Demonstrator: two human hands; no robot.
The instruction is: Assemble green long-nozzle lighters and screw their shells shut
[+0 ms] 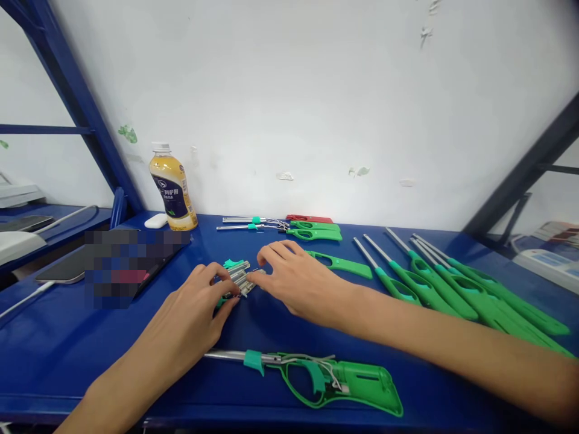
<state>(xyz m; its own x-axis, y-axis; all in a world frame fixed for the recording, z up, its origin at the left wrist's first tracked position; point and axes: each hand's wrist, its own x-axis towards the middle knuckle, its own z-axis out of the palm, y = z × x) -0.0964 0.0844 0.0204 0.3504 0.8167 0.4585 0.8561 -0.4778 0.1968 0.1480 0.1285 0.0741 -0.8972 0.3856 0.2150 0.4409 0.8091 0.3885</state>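
Observation:
My left hand (pixel 199 307) curls its thumb and fingers round the near side of a small pile of silvery metal parts (pixel 236 274) on the blue table. From the right, my right hand (pixel 294 274) bends over the same pile, its thumb at the parts; what lies between its fingertips is too small to make out. Teal plastic pieces (pixel 233 263) show beside the pile. Nearer to me lies an opened green lighter half-shell (pixel 366 383) with a teal trigger (pixel 314 377), wires and a metal tube (pixel 230 355). Behind my right hand rests a green handle shell (pixel 348 265).
Several long-necked green lighters (pixel 434 289) lie at the right. Along the back are red (pixel 312 219) and green (pixel 316 234) shells with wired tubes (pixel 242 220). A drink bottle (pixel 174 193), white case (pixel 156 221) and phone (pixel 67 265) with cable stand left, before the wall.

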